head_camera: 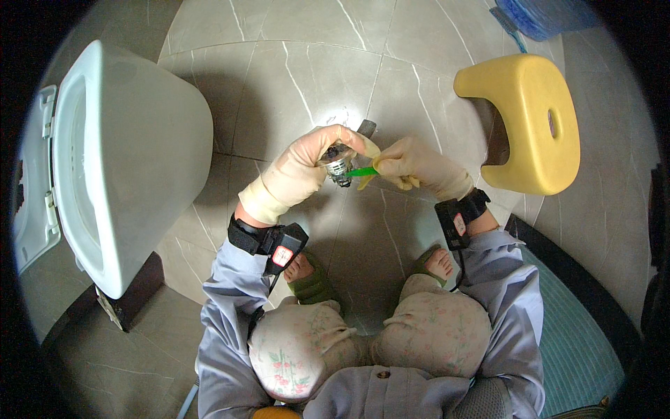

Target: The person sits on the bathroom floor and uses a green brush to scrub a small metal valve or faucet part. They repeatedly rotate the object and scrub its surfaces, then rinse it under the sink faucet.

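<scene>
My left hand (301,165), in a pale latex glove, grips a small metal fitting (338,168) with slotted silvery sides, which looks like a drain strainer. Dark matter (335,152) clings to it beneath my curled fingers. Between the gloved fingers of my right hand (413,166) is a slim green plastic tool (362,172), its tip against or very near the fitting's side. The tool's other end is hidden in my grip. Just beyond my left fingers shows a dark cylindrical piece (368,127); whether it joins the fitting I cannot tell.
A white toilet (152,131) with its lid raised stands at left. To the right is a yellow plastic stool (544,99). Behind it are a blue translucent container (549,18) and a brush (505,23). Grey tiles (293,73) cover the floor; wet marks (343,114) glisten beyond my hands.
</scene>
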Demonstrator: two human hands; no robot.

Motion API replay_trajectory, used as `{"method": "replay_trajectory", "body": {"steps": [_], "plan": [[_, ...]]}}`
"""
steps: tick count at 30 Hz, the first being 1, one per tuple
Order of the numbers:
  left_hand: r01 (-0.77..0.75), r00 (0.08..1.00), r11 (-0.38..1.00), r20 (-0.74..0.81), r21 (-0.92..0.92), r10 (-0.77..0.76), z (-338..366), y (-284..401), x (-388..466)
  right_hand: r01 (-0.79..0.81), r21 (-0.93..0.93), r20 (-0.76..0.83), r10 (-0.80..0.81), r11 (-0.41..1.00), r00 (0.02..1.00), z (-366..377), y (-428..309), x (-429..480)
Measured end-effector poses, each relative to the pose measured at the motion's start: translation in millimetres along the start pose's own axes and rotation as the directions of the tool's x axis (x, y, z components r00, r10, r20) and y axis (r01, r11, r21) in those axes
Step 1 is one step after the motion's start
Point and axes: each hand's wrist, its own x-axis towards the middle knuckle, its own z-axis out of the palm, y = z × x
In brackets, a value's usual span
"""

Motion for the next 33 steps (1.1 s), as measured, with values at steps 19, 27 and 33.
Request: {"method": "replay_trajectory", "body": {"steps": [19, 27, 33], "plan": [[0.051, 0.994, 0.992, -0.095, -0.117, -0.062, -0.9, -5.8, 2.1, 0.152, 0.278, -0.092, -0.131, 0.949, 0.987, 3.0, 10.7, -0.9], [0.179, 0.871, 0.981, -0.451, -0.08, -0.196, -12.7, -23.8, 3.7, 0.409, 0.169, -0.439, -0.303, 0.897, 0.846, -10.4, -6.9, -30.0], [0.15, 0.829, 0.978, -0.558, 0.142, -0.046, -15.8, -32.5, 6.1, 0.642, 0.425, -0.422, -0.488, 0.639, 0.764, -11.7, -22.3, -38.1]]}}
